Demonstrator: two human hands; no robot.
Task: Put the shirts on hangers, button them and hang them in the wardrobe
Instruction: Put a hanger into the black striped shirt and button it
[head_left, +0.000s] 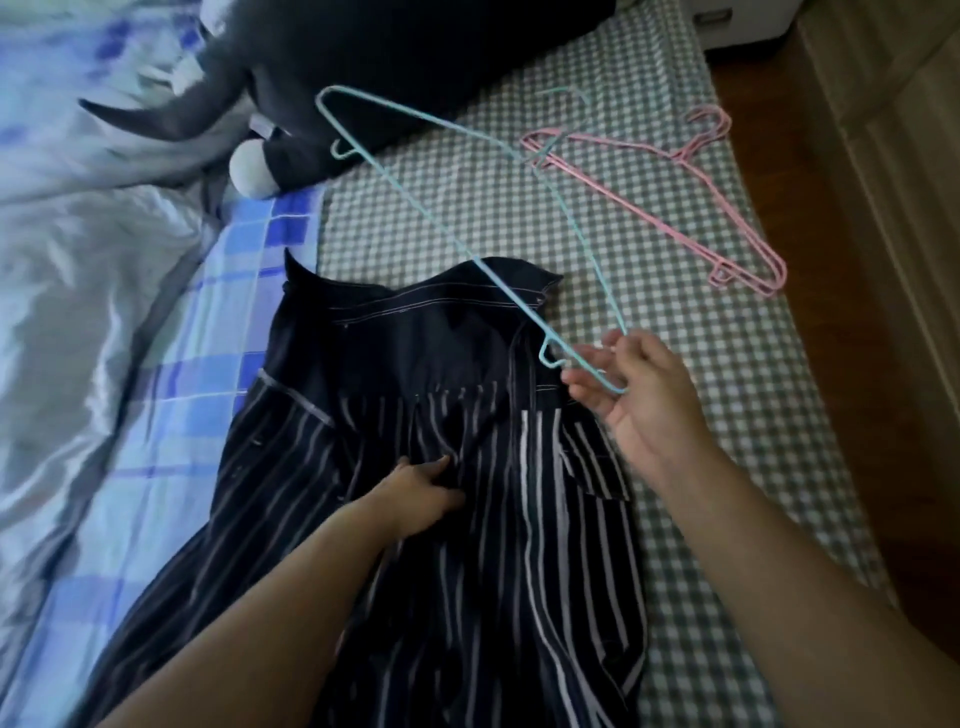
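**Blue hanger held over the striped shirt on the bed**

From my remote seat I see the dark navy shirt with white stripes (467, 467) lying flat on the bed (701, 467), collar toward 12 o'clock and its body running down to 6 o'clock. It rests partly on the grey-and-white checked sheet and partly on the blue plaid sheet (171, 415) at 9 o'clock.

My right hand (639, 405) sits at about 3 o'clock of the shirt's collar, its fingers (587, 387) pinching one end corner of the thin light-blue wire hanger (467, 208). The hanger is raised above the bed and stretches away toward 11 o'clock, its far end over the dark grey plush toy (389, 67).

My left hand (415, 493) rests on the middle of the shirt, fingers curled into the striped fabric near the front opening; I cannot tell how firmly they grip.

Two thin pink wire hangers (675, 208) lie stacked on the checked sheet at 1 o'clock, well apart from the shirt. A pale silky quilt (78, 260) is bunched at 9 to 10 o'clock. Wooden floor (831, 260) shows at 3 o'clock beside the bed.
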